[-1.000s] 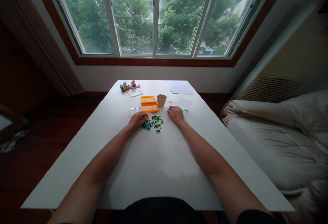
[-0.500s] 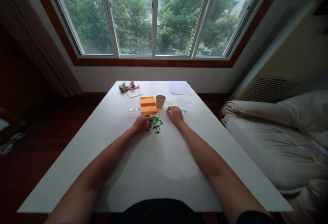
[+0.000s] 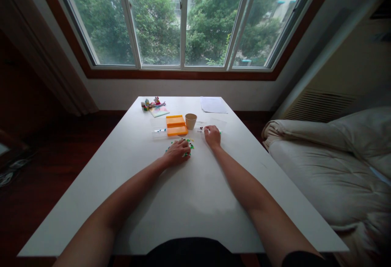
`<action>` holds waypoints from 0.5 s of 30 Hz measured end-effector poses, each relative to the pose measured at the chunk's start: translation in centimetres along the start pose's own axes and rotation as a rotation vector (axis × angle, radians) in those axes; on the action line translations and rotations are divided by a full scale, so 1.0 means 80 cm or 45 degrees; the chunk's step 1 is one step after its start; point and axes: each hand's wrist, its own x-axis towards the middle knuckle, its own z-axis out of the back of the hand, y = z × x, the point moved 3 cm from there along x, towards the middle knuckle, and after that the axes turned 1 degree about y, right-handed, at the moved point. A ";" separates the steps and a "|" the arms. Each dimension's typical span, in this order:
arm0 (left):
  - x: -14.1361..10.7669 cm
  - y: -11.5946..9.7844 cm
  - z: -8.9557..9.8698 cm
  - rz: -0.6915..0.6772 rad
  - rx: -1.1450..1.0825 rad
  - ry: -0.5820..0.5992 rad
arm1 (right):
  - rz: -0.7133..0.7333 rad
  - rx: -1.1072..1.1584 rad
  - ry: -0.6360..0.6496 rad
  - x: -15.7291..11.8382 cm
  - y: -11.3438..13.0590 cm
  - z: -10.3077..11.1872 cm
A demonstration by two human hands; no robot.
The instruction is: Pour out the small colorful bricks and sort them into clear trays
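Note:
My left hand (image 3: 178, 152) lies palm down over a loose pile of small coloured pieces (image 3: 192, 146), green, yellow and dark ones among them. Its fingers are somewhat apart and hide much of the pile. My right hand (image 3: 213, 136) is at the clear plastic tray (image 3: 225, 125) on the right, with its fingers curled down together; what they hold, if anything, is hidden. A few dark pieces (image 3: 200, 129) lie just left of its fingers. Close behind the pile is an open orange box (image 3: 177, 130), and a brown paper cup (image 3: 191, 121) stands upright beside it.
Left of the orange box, a clear tray (image 3: 157, 134) holds several blue pieces (image 3: 161, 130). Small colourful figures (image 3: 146, 104) and a pastel sheet (image 3: 160, 112) occupy the far left of the white table (image 3: 189, 206). White papers (image 3: 214, 105) lie far right. A cushioned sofa (image 3: 324, 169) stands to the right.
My left hand has moved right and nearer to me, covering more of the pile. My right hand has shifted right, uncovering the dark pieces and covering green ones.

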 end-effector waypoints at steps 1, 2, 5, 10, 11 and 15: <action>0.000 0.001 0.000 0.004 0.008 -0.006 | -0.018 0.000 -0.032 0.001 -0.003 0.000; 0.000 0.002 0.001 0.009 0.018 -0.012 | -0.039 0.001 -0.059 0.002 -0.007 0.000; -0.001 0.009 0.000 0.036 0.052 -0.038 | -0.139 0.026 -0.067 0.006 -0.020 -0.002; -0.004 0.027 -0.003 0.052 0.060 -0.107 | -0.263 0.110 -0.050 0.011 -0.035 -0.004; -0.005 0.030 -0.003 0.055 0.053 -0.120 | -0.269 0.128 -0.058 0.011 -0.036 -0.004; -0.007 0.038 -0.002 0.071 0.021 -0.150 | -0.278 0.173 -0.097 0.010 -0.033 -0.002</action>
